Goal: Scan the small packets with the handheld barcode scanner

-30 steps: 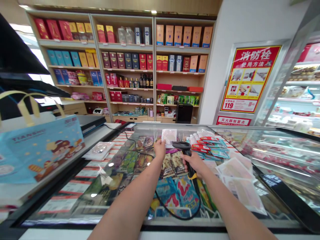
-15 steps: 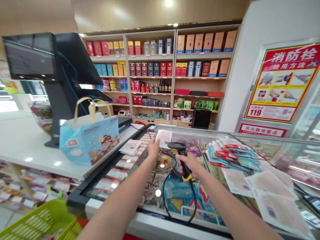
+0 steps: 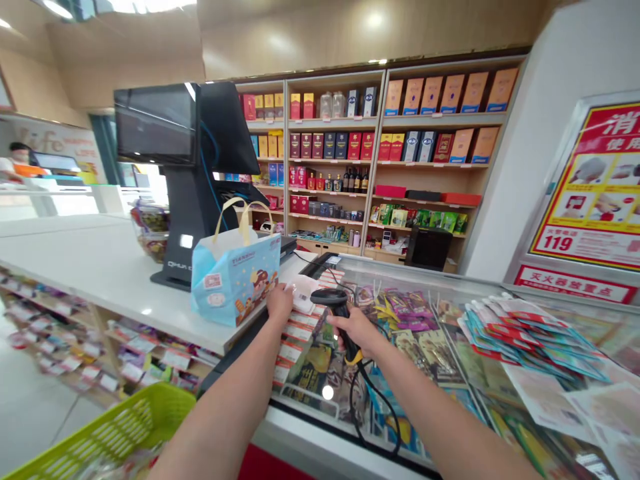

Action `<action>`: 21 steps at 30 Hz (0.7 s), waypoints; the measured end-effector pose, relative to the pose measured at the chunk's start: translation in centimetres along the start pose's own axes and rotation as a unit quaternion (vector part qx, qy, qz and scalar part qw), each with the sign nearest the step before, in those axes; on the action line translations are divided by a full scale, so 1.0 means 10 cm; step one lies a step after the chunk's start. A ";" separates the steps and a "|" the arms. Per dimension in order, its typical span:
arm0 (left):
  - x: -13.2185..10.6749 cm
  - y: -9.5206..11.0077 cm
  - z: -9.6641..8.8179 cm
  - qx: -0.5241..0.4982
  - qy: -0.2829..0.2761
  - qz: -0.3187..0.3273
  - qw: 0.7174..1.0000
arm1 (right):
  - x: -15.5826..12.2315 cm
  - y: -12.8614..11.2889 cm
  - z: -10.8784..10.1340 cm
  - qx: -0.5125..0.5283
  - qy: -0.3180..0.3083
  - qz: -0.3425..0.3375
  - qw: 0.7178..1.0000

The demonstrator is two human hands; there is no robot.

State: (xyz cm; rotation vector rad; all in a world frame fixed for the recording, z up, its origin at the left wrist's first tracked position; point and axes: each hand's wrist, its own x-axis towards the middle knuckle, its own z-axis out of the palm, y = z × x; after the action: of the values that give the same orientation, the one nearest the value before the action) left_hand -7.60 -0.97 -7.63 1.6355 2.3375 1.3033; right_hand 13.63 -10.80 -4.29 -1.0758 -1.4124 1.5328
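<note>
My right hand [image 3: 357, 328] is wrapped round the grip of a black-and-yellow barcode scanner [image 3: 336, 300], whose cable loops down over the glass. The scanner's head points left and is held above the glass-topped display case [image 3: 430, 270]. My left hand [image 3: 280, 301] is closed at the left edge of a flat white packet [image 3: 303, 288], beside the light-blue shopping bag [image 3: 235, 277]. The packet lies at or just over the place of other white packets, which are mostly hidden. Whether it touches them I cannot tell.
A pile of red-and-blue packets [image 3: 530, 333] and loose white packets [image 3: 600, 407] lie on the glass at right. A till screen [image 3: 157, 127] stands on the white counter [image 3: 90, 253]. A green basket [image 3: 135, 420] is at lower left. Shelves of boxes [image 3: 425, 120] line the back.
My left hand has carried the white packet leftward, to where the other white packets lie. The scanner has shifted left with my right hand. My view has turned left.
</note>
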 end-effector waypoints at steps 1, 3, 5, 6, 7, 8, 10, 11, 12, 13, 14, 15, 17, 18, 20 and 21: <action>-0.01 -0.01 0.02 0.010 0.006 0.006 1.000 | 0.00 0.00 0.01 -0.001 0.001 0.000 1.000; -0.03 -0.01 0.06 0.025 0.020 0.014 0.999 | 0.00 0.01 0.02 -0.002 0.006 -0.002 1.000; -0.05 0.00 0.07 0.032 0.035 0.019 0.999 | 0.00 0.03 0.02 -0.002 0.011 -0.007 1.000; -0.06 0.01 0.06 0.034 0.040 0.019 0.998 | 0.00 0.03 0.01 -0.002 0.013 -0.010 1.000; -0.07 0.01 0.05 0.035 0.044 0.018 0.998 | -0.01 0.03 0.00 -0.001 0.015 -0.013 1.000; -0.07 0.02 0.04 0.034 0.048 0.018 0.998 | -0.01 0.03 -0.01 -0.002 0.016 -0.015 1.000; -0.09 0.03 0.01 0.031 0.058 0.017 0.998 | -0.03 0.03 -0.04 -0.007 0.020 -0.016 1.000; -0.10 0.05 0.00 0.027 0.064 0.018 0.997 | -0.04 0.02 -0.07 -0.008 0.021 -0.018 1.000; -0.12 0.07 -0.01 0.022 0.072 0.021 0.997 | -0.05 0.02 -0.11 -0.010 0.021 -0.022 0.999; -0.14 0.10 -0.01 0.015 0.077 0.028 0.997 | -0.06 0.01 -0.16 -0.012 0.022 -0.029 0.999; -0.16 0.15 0.00 0.008 0.078 0.038 0.996 | -0.08 0.01 -0.21 -0.015 0.025 -0.036 0.999; -0.19 0.21 0.02 0.000 0.075 0.052 0.996 | -0.10 0.01 -0.28 -0.019 0.031 -0.043 0.998; -0.26 0.37 0.07 -0.014 0.055 0.090 0.994 | -0.16 0.01 -0.43 -0.021 0.051 -0.054 0.997; -0.31 0.46 0.10 -0.019 0.040 0.111 0.993 | -0.20 0.02 -0.51 -0.017 0.063 -0.058 0.996; -0.41 0.69 0.17 -0.029 0.004 0.149 0.988 | -0.30 0.02 -0.69 0.001 0.085 -0.062 0.994; -0.47 0.81 0.22 -0.033 -0.020 0.159 0.986 | -0.36 0.01 -0.79 0.009 0.096 -0.065 0.993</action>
State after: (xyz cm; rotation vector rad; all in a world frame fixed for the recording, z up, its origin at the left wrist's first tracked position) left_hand 1.81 -2.42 -6.03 2.0564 2.0477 1.3611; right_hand 22.28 -11.50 -4.35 -1.0687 -1.3076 1.3107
